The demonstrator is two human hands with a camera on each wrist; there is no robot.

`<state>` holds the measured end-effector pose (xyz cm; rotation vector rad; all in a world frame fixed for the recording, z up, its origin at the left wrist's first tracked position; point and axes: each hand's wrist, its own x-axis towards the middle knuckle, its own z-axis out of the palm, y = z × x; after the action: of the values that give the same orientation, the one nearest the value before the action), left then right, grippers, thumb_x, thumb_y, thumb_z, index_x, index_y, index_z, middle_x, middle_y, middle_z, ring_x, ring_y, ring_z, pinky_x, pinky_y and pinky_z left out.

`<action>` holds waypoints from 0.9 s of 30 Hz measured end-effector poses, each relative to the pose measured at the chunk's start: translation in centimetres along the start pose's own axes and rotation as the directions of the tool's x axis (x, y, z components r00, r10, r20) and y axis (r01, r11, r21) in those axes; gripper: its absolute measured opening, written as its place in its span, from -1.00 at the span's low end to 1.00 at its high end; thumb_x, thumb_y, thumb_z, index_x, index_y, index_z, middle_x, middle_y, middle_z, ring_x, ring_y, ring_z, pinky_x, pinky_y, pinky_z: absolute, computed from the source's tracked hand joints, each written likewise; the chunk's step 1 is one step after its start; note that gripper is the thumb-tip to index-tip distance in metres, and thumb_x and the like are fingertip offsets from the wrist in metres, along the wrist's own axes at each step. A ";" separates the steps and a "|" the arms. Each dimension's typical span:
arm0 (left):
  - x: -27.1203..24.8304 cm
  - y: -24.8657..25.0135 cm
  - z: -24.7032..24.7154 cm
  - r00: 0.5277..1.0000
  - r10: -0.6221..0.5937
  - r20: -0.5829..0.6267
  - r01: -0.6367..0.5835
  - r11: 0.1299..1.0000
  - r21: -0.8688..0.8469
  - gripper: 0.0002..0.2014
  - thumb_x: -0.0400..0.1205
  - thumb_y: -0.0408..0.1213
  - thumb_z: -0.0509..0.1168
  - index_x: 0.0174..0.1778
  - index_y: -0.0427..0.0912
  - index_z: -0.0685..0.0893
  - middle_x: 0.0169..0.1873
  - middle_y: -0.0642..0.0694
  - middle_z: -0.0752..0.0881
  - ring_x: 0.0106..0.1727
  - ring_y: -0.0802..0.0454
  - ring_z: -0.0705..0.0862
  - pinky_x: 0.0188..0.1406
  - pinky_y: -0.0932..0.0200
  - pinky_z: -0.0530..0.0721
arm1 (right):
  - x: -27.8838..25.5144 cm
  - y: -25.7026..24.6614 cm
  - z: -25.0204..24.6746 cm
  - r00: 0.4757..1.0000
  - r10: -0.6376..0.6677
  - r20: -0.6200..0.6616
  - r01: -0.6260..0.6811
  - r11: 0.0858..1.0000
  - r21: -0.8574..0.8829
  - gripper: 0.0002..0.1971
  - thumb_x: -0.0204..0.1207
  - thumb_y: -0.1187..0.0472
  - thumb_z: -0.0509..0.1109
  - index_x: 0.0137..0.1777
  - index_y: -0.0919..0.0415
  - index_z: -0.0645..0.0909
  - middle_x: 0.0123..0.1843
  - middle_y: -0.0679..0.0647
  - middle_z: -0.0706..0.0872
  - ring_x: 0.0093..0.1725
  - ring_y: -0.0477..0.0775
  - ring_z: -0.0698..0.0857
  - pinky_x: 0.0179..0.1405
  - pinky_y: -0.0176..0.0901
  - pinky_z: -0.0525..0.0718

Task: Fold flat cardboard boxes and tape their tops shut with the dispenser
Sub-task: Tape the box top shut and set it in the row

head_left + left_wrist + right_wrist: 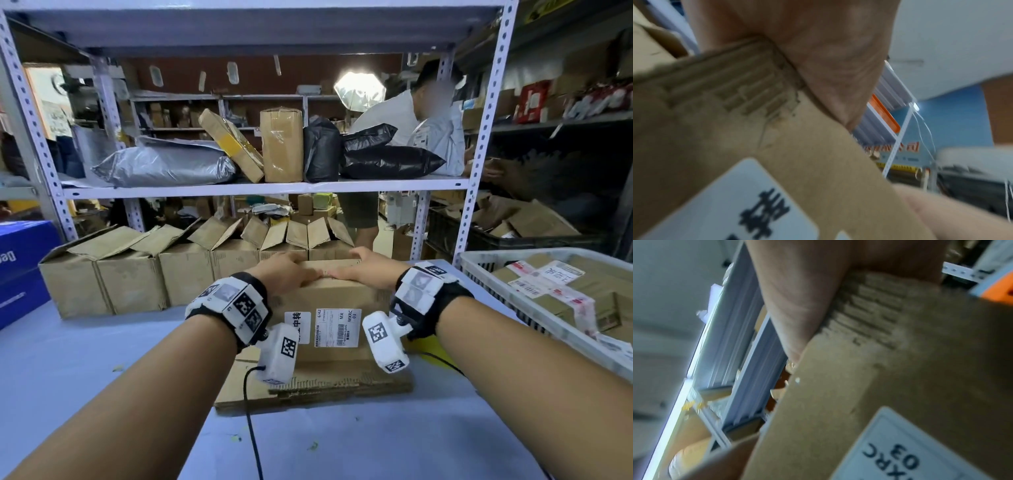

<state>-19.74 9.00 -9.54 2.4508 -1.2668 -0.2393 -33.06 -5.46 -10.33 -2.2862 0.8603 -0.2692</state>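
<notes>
A grey metal shelf rack (263,187) with perforated uprights stands behind the pale blue table (85,370). Its middle shelf carries a silver mailer bag (164,164), taped brown parcels (281,147) and black plastic bags (387,161). Beyond the rack, a person in a light shirt (435,130) leans at the shelf, with a bright lamp (359,89) just behind. More racks of goods fill the right side, and a dark crate of cardboard scraps (507,226) sits below.
</notes>
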 end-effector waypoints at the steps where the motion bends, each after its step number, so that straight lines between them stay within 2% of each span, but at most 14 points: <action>1: -0.1 -0.2 0.0 1.000 0.008 -0.005 -0.008 0.995 -0.102 -0.48 0.71 0.11 0.30 0.57 0.01 0.47 0.38 -0.10 0.65 0.20 -0.01 0.67 0.09 0.12 0.65 | -0.1 0.2 0.0 0.999 -0.032 -0.008 0.032 0.998 0.056 -0.09 0.47 -0.21 0.52 0.71 0.00 0.15 0.66 0.13 0.36 0.52 0.11 0.45 0.33 -0.13 0.49; 2: -0.3 -0.6 0.0 1.000 0.018 -0.014 -0.020 0.972 -0.233 -0.55 0.72 -0.02 0.33 0.53 0.01 0.50 0.27 -0.10 0.71 0.03 0.05 0.69 -0.13 0.20 0.66 | -0.1 0.5 -0.1 0.998 -0.069 -0.017 0.070 0.991 0.110 -0.13 0.49 -0.10 0.54 0.71 -0.04 0.16 0.66 0.13 0.36 0.49 0.06 0.44 0.22 -0.21 0.49; 4: -0.8 -1.6 0.0 0.999 0.021 -0.032 -0.033 0.884 -0.466 -0.64 0.75 -0.23 0.31 0.47 0.10 0.52 0.11 -0.10 0.78 -0.20 0.08 0.74 -0.36 0.22 0.70 | -0.4 1.0 -0.1 0.990 -0.138 -0.034 0.142 0.973 0.184 -0.16 0.52 0.03 0.55 0.71 -0.11 0.16 0.65 0.12 0.36 0.41 -0.05 0.39 0.00 -0.36 0.46; 6: -1.4 -2.3 0.1 0.999 0.017 -0.046 -0.042 0.790 -0.611 -0.64 0.78 -0.35 0.24 0.43 0.15 0.56 -0.07 -0.05 0.82 -0.33 0.08 0.78 -0.44 0.17 0.76 | -0.6 1.3 -0.1 0.982 -0.185 -0.037 0.188 0.952 0.240 -0.18 0.57 0.15 0.52 0.72 -0.12 0.14 0.66 0.12 0.32 0.42 -0.08 0.34 0.00 -0.39 0.44; 8: -1.6 -2.3 0.3 0.997 0.008 -0.077 -0.057 0.753 -0.656 -0.62 0.79 -0.42 0.16 0.42 0.11 0.58 -0.15 0.00 0.84 -0.40 0.13 0.77 -0.48 0.20 0.74 | -0.8 1.6 0.0 0.980 -0.190 -0.057 0.198 0.915 0.351 -0.21 0.63 0.29 0.44 0.73 -0.09 0.10 0.67 0.21 0.30 0.50 0.02 0.40 0.17 -0.30 0.52; 10: -1.4 -2.0 0.5 0.995 0.005 -0.103 -0.066 0.798 -0.599 -0.59 0.78 -0.46 0.12 0.45 0.05 0.56 0.02 -0.08 0.84 -0.32 0.15 0.74 -0.35 0.22 0.75 | -0.9 1.9 0.3 0.982 -0.160 -0.101 0.188 0.884 0.429 -0.25 0.67 0.37 0.34 0.75 -0.02 0.07 0.63 0.28 0.35 0.32 -0.01 0.58 0.08 -0.29 0.66; 12: -1.0 -1.7 0.7 0.993 0.004 -0.119 -0.058 0.893 -0.446 -0.61 0.78 -0.34 0.15 0.54 -0.04 0.52 0.29 -0.17 0.71 -0.09 0.08 0.74 -0.09 0.16 0.78 | -0.9 2.0 0.4 0.985 -0.121 -0.125 0.164 0.890 0.425 -0.27 0.71 0.33 0.31 0.76 0.02 0.04 0.63 0.29 0.37 0.13 -0.09 0.60 0.04 -0.34 0.66; 13: -0.9 -1.5 0.7 0.993 0.001 -0.116 -0.041 0.939 -0.341 -0.58 0.78 -0.15 0.20 0.58 -0.05 0.49 0.38 -0.17 0.64 0.06 0.01 0.74 0.10 0.05 0.78 | -0.8 2.0 0.5 0.988 -0.104 -0.116 0.144 0.897 0.419 -0.26 0.71 0.25 0.33 0.77 0.01 0.01 0.64 0.29 0.35 0.18 -0.04 0.57 0.20 -0.26 0.63; 15: -0.5 -1.2 0.7 0.995 -0.029 -0.095 0.015 0.989 -0.150 -0.29 0.63 0.28 0.25 0.65 -0.02 0.41 0.52 -0.16 0.49 0.36 -0.13 0.63 0.39 -0.10 0.63 | -0.7 1.7 0.6 0.995 -0.072 -0.069 0.093 0.915 0.394 -0.14 0.62 0.03 0.44 0.76 0.01 -0.02 0.66 0.21 0.34 0.38 0.08 0.54 0.44 -0.04 0.55; 18: -0.3 -0.7 0.5 0.994 -0.086 -0.069 0.078 0.991 -0.106 -0.11 0.48 0.43 0.31 0.67 0.01 0.37 0.59 -0.14 0.40 0.44 -0.18 0.56 0.44 -0.13 0.57 | -0.8 0.9 0.3 0.999 -0.047 -0.014 0.049 0.970 0.239 0.02 0.45 -0.17 0.55 0.76 0.04 0.01 0.64 0.14 0.38 0.43 0.09 0.51 0.38 -0.09 0.53; 20: -0.1 -0.7 0.5 0.996 -0.079 -0.047 0.071 0.987 -0.146 -0.24 0.57 0.30 0.35 0.62 0.00 0.41 0.47 -0.13 0.52 0.31 -0.12 0.64 0.29 -0.06 0.67 | -0.9 0.4 -0.1 0.999 -0.023 0.034 0.018 0.987 0.157 -0.04 0.51 -0.15 0.51 0.76 0.05 0.02 0.65 0.14 0.38 0.46 0.11 0.50 0.42 -0.07 0.51; 23: -0.8 -1.5 0.4 0.998 -0.050 -0.044 0.027 0.909 -0.416 -0.60 0.73 -0.10 0.33 0.49 -0.07 0.55 0.07 -0.04 0.72 -0.17 0.10 0.75 -0.33 0.22 0.74 | -0.7 0.8 -0.3 0.998 -0.006 0.056 -0.007 0.972 0.233 -0.16 0.62 0.05 0.45 0.77 0.05 0.02 0.69 0.18 0.30 0.56 0.20 0.43 0.53 0.05 0.46; 25: -1.5 -2.1 0.4 0.997 -0.071 -0.025 0.038 0.763 -0.646 -0.67 0.77 -0.32 0.25 0.46 -0.03 0.59 0.03 -0.11 0.79 -0.25 0.03 0.78 -0.32 0.11 0.80 | -0.8 1.4 -0.2 1.000 -0.007 0.015 0.001 0.935 0.354 -0.19 0.65 0.18 0.41 0.77 0.04 0.00 0.71 0.18 0.26 0.57 0.21 0.41 0.41 -0.10 0.47; 27: -2.0 -2.5 0.3 0.996 -0.088 -0.017 0.046 0.670 -0.741 -0.63 0.79 -0.41 0.18 0.46 0.02 0.60 0.05 -0.18 0.81 -0.18 -0.11 0.78 -0.13 -0.07 0.81 | -0.7 1.9 0.1 0.999 0.017 -0.044 0.004 0.898 0.439 -0.20 0.66 0.26 0.39 0.77 0.07 0.00 0.69 0.18 0.29 0.38 0.16 0.55 0.06 -0.31 0.55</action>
<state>-19.15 11.89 -10.88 1.7624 -0.8107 -0.5823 -34.48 -6.01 -11.60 -1.8596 0.7411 -0.4662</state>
